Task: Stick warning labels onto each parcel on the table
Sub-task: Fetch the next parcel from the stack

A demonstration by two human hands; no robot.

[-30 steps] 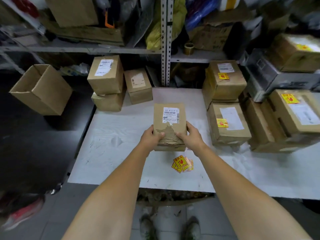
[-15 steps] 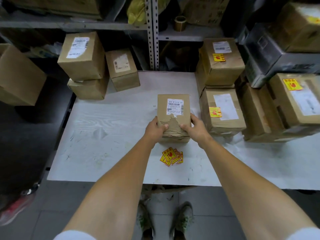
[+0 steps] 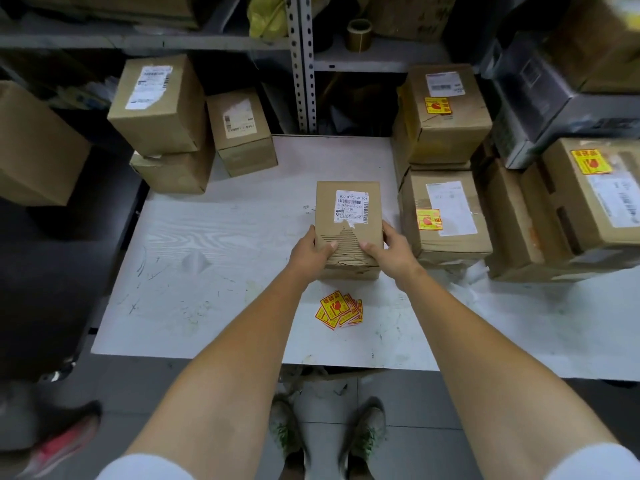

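Both hands are closed on the near end of one parcel (image 3: 325,209). The left hand (image 3: 308,252) is wrapped round its left edge and the right hand (image 3: 391,251) round its right edge, with the thumbs laid on the torn top face. The parcel is seen at the centre of the frame, apparently resting on the table (image 3: 207,254), just beyond the pile of warning labels (image 3: 339,310).

Compared with one second ago, very little is changed. The parcel is kept in the same grasp and at the same place beyond the pile; mainly the view is lowered and brought nearer. It is judged that the parcel is put in position for labelling. No label is picked up yet, and only a white shipping label (image 3: 351,206) is seen on its top.

By count, one parcel is held. Three parcels with a yellow warning label are seen at the right of the frame: the upper parcel (image 3: 450,133) and the lower parcel (image 3: 446,237) of a stack, and the edge parcel (image 3: 588,209). Three without a visible warning label are seen at the upper left: a tall box (image 3: 159,109), a flat box (image 3: 173,173) under it and a small box (image 3: 242,133) beside them. One more brown box (image 3: 509,216) is pressed between the right-hand ones, and no label can be made out on it. The labels in the pile overlap, so only "several" can be said.
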